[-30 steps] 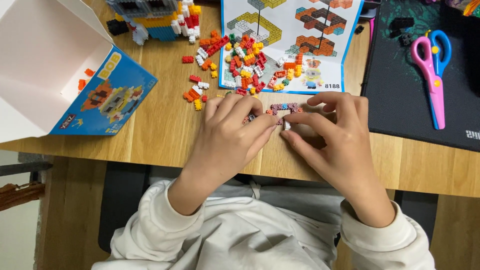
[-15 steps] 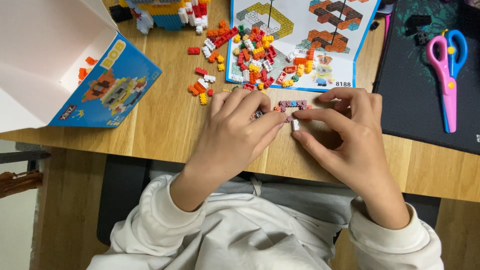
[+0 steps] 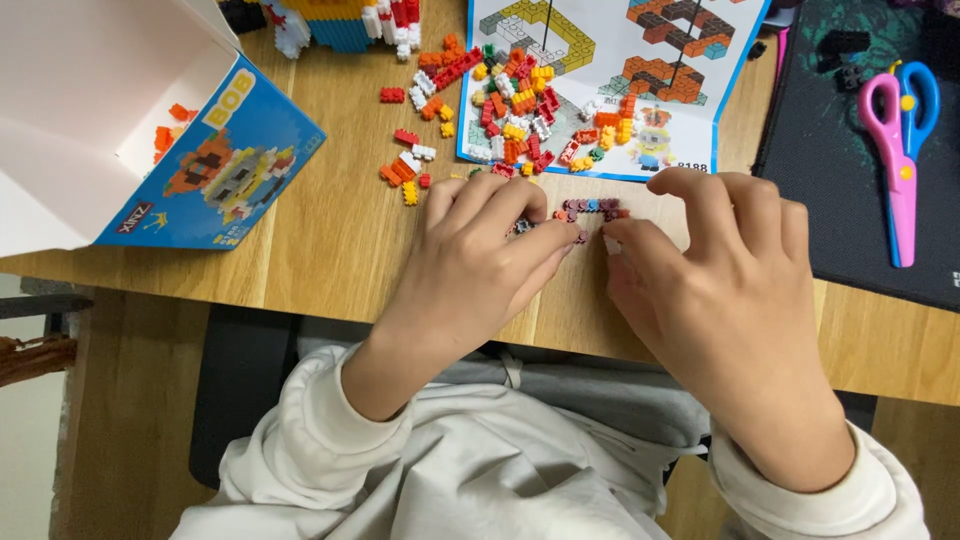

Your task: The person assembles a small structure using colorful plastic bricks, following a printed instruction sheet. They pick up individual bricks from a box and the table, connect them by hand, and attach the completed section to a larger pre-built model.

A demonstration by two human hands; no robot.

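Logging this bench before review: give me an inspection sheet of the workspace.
Surface: wooden table, near edge toward the person.
Job's things: short row of small dark purple bricks lying on the table between both hands.
Clutter: loose pile of red, orange, yellow and white bricks, partly on a printed instruction sheet; open blue box at left; partly built brick model at the far edge; pink and blue scissors on a dark mat.
Grippers: left hand and right hand rest on the table, fingers pinching at the brick row.
Cables: nothing seen.
Surroundings: person in a pale sweatshirt; dark chair beneath.
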